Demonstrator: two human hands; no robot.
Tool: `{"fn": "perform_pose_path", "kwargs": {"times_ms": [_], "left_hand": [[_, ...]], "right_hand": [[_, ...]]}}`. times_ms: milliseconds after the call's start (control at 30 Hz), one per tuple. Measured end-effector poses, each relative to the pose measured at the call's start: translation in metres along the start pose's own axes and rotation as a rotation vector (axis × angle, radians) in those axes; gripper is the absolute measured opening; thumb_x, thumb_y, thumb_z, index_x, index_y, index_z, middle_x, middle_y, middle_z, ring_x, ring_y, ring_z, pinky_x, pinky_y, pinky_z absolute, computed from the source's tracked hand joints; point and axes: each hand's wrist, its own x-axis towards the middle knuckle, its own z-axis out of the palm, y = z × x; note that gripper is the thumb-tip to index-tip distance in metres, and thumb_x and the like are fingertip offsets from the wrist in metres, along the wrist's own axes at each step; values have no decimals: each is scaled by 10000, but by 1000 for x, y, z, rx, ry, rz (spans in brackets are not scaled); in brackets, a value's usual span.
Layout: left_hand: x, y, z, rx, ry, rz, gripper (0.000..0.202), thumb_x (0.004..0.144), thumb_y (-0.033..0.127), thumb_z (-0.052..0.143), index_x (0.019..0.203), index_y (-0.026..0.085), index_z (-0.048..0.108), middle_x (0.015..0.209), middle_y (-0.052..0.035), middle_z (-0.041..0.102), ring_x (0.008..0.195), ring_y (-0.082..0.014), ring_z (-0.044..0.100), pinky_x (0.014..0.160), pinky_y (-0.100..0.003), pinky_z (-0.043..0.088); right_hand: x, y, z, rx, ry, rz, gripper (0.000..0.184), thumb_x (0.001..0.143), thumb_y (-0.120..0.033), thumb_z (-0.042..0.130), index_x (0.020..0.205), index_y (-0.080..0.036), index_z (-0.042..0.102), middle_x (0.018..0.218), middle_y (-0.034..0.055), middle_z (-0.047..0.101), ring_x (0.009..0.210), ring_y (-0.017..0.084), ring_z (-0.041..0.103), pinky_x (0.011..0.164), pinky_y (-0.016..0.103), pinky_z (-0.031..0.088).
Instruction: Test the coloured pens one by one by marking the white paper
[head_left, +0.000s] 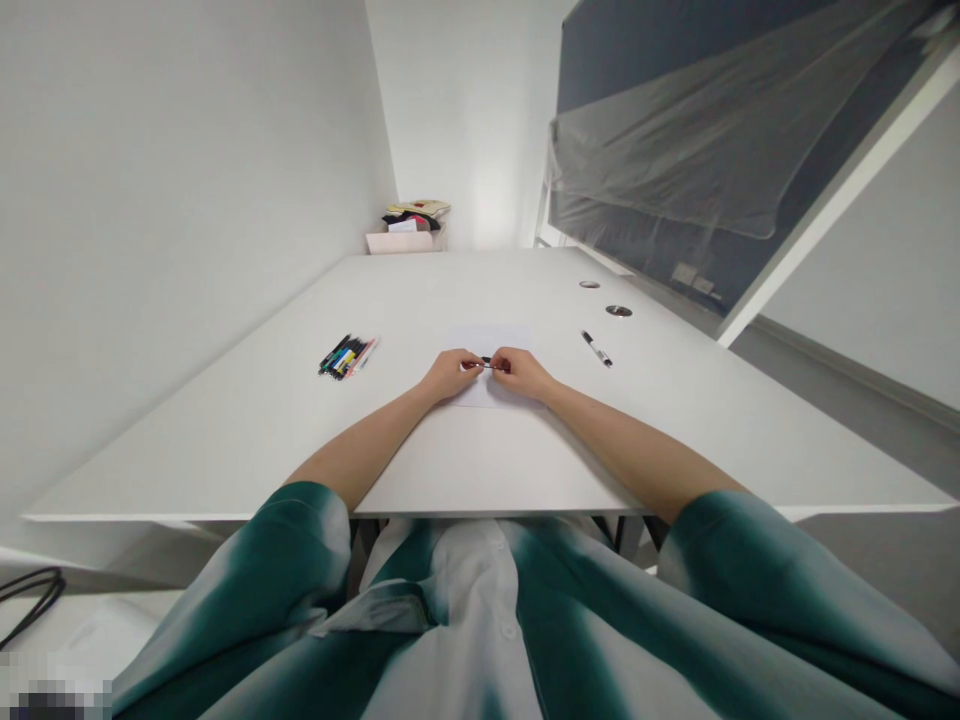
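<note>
The left hand (450,375) and right hand (523,373) pinch narrowly, fingertips meeting on 1 slim dark pen-like object (487,366), held level over 1 white paper sheet (487,340) on the white surface (225,440). Well apart lie 1 black-and-silver marker (596,348) to the right and 1 bunch of coloured pens (347,356) to the left, too small to count.

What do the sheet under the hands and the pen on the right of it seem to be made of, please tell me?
The sheet looks like plain white paper: thin, flat and matte, without shine. The loose pen seems to be plastic, with a slightly glossy black and white body, though it is too small to be sure.
</note>
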Motion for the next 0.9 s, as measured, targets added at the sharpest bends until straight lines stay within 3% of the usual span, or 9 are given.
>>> {"fn": "perform_pose_path", "kwargs": {"times_ms": [200, 367, 500, 700, 900], "left_hand": [[0, -1, -5, -12, 11, -17, 249, 819, 263, 585, 968, 176, 766, 951, -57, 744, 879, -184, 657, 884, -307, 498], [0, -15, -14, -12, 30, -79, 253, 802, 275, 582, 948, 184, 768, 955, -56, 752, 870, -189, 656, 878, -316, 504], [0, -29, -20, -27, 21, -111, 251, 783, 274, 588, 920, 170, 770, 934, -65, 758, 857, -195, 657, 866, -317, 506], [1, -40, -26, -49, 38, -158, 258, 762, 274, 595, 908, 153, 770, 924, -83, 759, 861, -208, 652, 874, -339, 502], [1, -46, -31, -82, 40, -172, 256, 749, 292, 600, 880, 151, 770, 886, -83, 759, 836, -203, 650, 833, -326, 508]], "right_hand": [[2, 6, -3, -31, 81, -16, 227, 815, -237, 508, 925, -147, 684, 885, 71, 694, 804, 183, 585, 761, 286, 441], [4, 26, -13, -152, 224, 127, 290, 849, -184, 454, 976, -158, 713, 977, 103, 701, 929, 232, 591, 873, 351, 444], [3, 36, -17, -265, 144, 207, 290, 853, -190, 501, 1005, -155, 745, 1025, 113, 698, 973, 250, 578, 921, 368, 430], [6, 29, -11, -369, 24, 148, 302, 907, -304, 555, 1099, -191, 759, 1142, 131, 672, 1041, 277, 558, 935, 385, 416], [9, 27, -9, -414, -23, 141, 273, 904, -242, 550, 1058, -223, 775, 1102, 105, 708, 1046, 276, 574, 911, 375, 432]]}}
